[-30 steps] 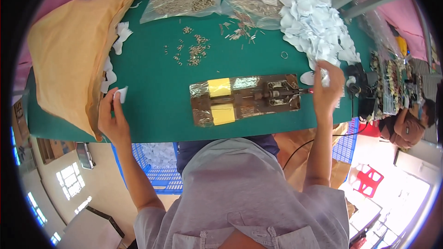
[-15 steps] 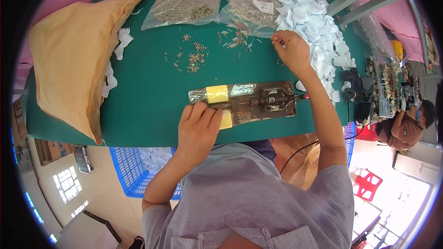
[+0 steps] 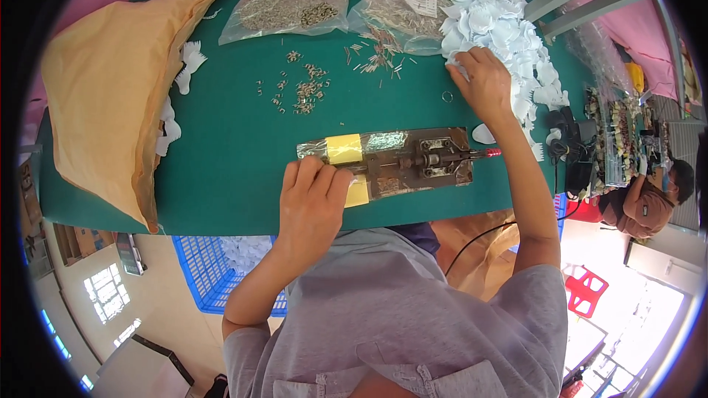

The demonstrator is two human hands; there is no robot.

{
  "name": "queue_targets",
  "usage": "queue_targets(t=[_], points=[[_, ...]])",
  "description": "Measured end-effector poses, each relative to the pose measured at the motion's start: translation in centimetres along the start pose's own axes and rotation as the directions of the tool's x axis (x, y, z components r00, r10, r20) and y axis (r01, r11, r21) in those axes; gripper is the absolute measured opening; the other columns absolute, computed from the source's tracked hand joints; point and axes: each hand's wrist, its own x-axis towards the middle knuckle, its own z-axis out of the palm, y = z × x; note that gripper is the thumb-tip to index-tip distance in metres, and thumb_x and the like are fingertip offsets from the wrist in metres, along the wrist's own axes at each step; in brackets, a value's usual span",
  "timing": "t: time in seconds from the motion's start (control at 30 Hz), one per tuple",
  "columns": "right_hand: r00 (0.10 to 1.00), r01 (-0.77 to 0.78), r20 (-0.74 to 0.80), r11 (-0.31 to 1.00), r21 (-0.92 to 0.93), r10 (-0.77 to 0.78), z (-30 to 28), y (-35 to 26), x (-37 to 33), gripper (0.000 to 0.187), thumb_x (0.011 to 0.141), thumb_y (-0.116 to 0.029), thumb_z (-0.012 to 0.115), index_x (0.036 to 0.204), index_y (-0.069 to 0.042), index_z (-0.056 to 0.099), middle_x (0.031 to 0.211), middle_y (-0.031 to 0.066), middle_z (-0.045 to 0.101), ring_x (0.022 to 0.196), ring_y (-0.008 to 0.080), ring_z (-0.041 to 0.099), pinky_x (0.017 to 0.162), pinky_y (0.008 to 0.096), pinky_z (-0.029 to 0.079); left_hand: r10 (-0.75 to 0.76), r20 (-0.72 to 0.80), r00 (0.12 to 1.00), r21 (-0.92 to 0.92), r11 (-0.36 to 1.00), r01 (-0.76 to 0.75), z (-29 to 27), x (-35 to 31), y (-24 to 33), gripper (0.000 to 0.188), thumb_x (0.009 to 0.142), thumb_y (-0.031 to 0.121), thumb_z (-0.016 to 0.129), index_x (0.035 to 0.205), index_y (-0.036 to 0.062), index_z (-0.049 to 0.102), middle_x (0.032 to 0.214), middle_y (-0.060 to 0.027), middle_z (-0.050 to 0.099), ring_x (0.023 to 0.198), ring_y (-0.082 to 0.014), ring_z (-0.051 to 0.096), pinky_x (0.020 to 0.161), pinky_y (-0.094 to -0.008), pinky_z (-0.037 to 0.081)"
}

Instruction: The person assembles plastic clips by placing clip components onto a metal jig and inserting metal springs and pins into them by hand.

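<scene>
A hand-operated toggle press [image 3: 428, 161] on a long brown metal base lies near the table's front edge, with a red-tipped handle [image 3: 493, 152] at its right end. Over the base's left end, my left hand [image 3: 316, 188] has its fingers curled and closed; what they pinch is hidden under them. At the left edge of a heap of white, comb-edged plastic pieces [image 3: 483, 15], my right hand [image 3: 487, 87] reaches with bent fingers, thumb apart from them. Yellow tape [image 3: 344, 149] wraps the base beside my left hand.
Small metal clips [image 3: 310, 92] and thin metal pins [image 3: 380, 55] lie loose mid-table, before two clear bags [image 3: 291, 0] of such parts. A large tan paper sack [image 3: 103, 103] stands left. Blue basket [image 3: 210, 280] below. Another person [image 3: 645, 203] sits far right.
My right hand has moved slightly right and away from the loose pins, up to the white heap, and its pinched fingers have spread. My left hand stays at the base's left end.
</scene>
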Motion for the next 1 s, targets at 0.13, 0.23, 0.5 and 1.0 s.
queue_targets(t=[0.13, 0.23, 0.5, 1.0], points=[[0.980, 0.045, -0.193, 0.999, 0.012, -0.042, -1.0, -1.7, 0.6, 0.010, 0.090, -0.017, 0.077, 0.096, -0.009, 0.074, 0.088, 0.0069, 0.066, 0.085, 0.0283, 0.068, 0.073, 0.0421, 0.055, 0.043, -0.156, 0.987, -0.043, 0.998, -0.050, 1.3, -1.2, -0.5, 0.023, 0.077, 0.007, 0.072, 0.100, 0.0047, 0.073, 0.106, -0.0051, 0.066, 0.105, -0.0258, 0.057, 0.088, -0.0417, 0.045], [0.991, 0.115, -0.065, 0.993, 0.012, -0.114, -0.5, -1.9, 0.7, 0.008, 0.093, -0.016, 0.073, 0.099, -0.010, 0.074, 0.083, 0.0085, 0.068, 0.080, 0.0295, 0.070, 0.069, 0.0444, 0.056, -0.020, -0.199, 0.980, -0.030, 0.999, 0.015, 2.1, -1.7, 0.0, 0.023, 0.077, 0.006, 0.075, 0.099, 0.0094, 0.074, 0.111, -0.0035, 0.064, 0.105, -0.0264, 0.057, 0.088, -0.0421, 0.044], [0.977, -0.194, 0.143, 0.925, 0.327, 0.155, -1.9, -1.6, -2.5, 0.016, 0.093, -0.014, 0.073, 0.108, -0.011, 0.077, 0.105, 0.0093, 0.074, 0.093, 0.0315, 0.072, 0.078, 0.0415, 0.058, -0.090, -0.308, 0.947, -0.085, 0.994, 0.067, 3.0, -1.8, -1.0, 0.026, 0.078, 0.010, 0.087, 0.102, 0.0156, 0.079, 0.118, -0.0042, 0.065, 0.107, -0.0304, 0.058, 0.090, -0.0421, 0.047], [0.907, 0.007, 0.417, 0.989, -0.151, 0.058, -1.1, -0.1, -4.3, 0.038, 0.084, -0.003, 0.067, 0.121, -0.002, 0.062, 0.111, 0.0246, 0.067, 0.096, 0.0473, 0.068, 0.082, 0.0553, 0.055, -0.171, -0.514, 0.840, -0.179, 0.980, 0.090, 5.8, -2.8, -0.4, 0.024, 0.076, 0.010, 0.079, 0.100, 0.0146, 0.078, 0.121, -0.0048, 0.070, 0.109, -0.0264, 0.062, 0.091, -0.0426, 0.049]])
